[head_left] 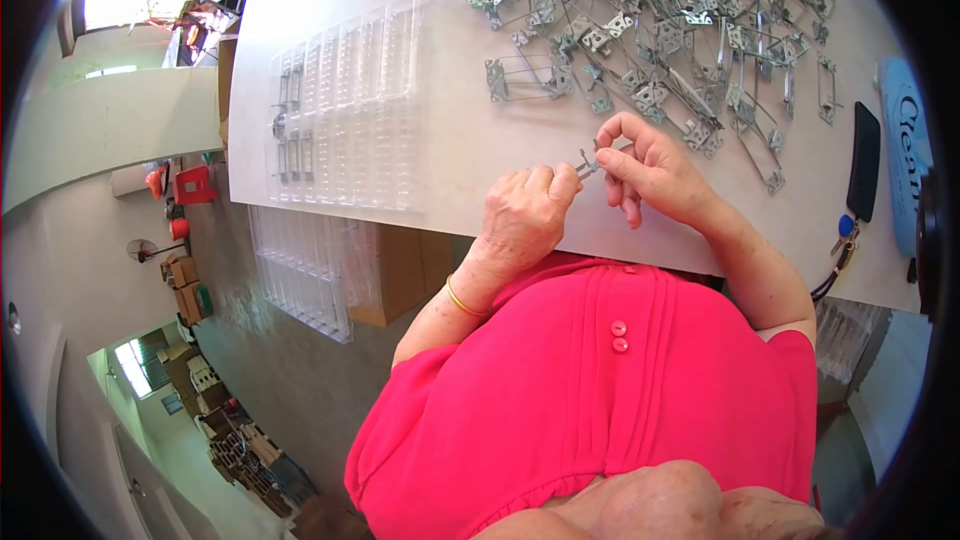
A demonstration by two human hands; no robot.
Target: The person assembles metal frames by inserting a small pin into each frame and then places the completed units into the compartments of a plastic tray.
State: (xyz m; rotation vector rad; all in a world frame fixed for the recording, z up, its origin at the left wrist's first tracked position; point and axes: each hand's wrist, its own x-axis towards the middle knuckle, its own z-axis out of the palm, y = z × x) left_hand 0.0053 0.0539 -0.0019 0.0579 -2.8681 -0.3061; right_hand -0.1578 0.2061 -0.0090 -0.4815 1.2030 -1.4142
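Near the table's front edge, my left hand (525, 208) is closed around a small grey metal bracket with thin rods (587, 168); most of it is hidden in the fist. My right hand (648, 172) pinches the bracket's protruding end between thumb and index finger, the other fingers loosely curled. Beyond both hands lies a tangled pile of similar metal brackets (650, 30), made of flat punched plates and wire rods. To the left, a clear plastic tray (365, 110) with ribbed compartments holds several brackets (295, 156) along its left side.
A black phone-like object (864, 162) lies at the right, beside a blue printed package (902, 150) and a cord with a blue tag (846, 226). Below the table's left edge are more clear trays (300, 270) and a cardboard box (415, 270).
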